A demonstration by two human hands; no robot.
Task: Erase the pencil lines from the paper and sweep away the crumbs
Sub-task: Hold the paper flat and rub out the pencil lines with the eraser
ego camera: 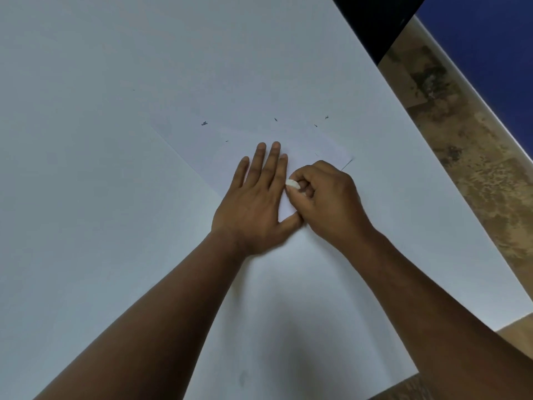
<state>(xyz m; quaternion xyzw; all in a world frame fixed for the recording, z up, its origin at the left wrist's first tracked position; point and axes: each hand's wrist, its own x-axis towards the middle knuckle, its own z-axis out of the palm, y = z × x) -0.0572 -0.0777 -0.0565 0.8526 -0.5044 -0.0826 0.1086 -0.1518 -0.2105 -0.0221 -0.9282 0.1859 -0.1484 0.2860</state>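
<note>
The right hand (323, 194) is pinching a white eraser (292, 184) in a narrow grip at frame centre, touching the flat left hand (253, 197) that is pressing the paper (302, 142); dark crumbs (204, 123) are lying above on the white surface (86, 197)

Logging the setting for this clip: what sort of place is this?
Probably a desk or work table indoors, though little shows. A broad white table carries a sheet of paper, with mottled brown floor beyond its edge. The right hand grips an eraser.
</note>
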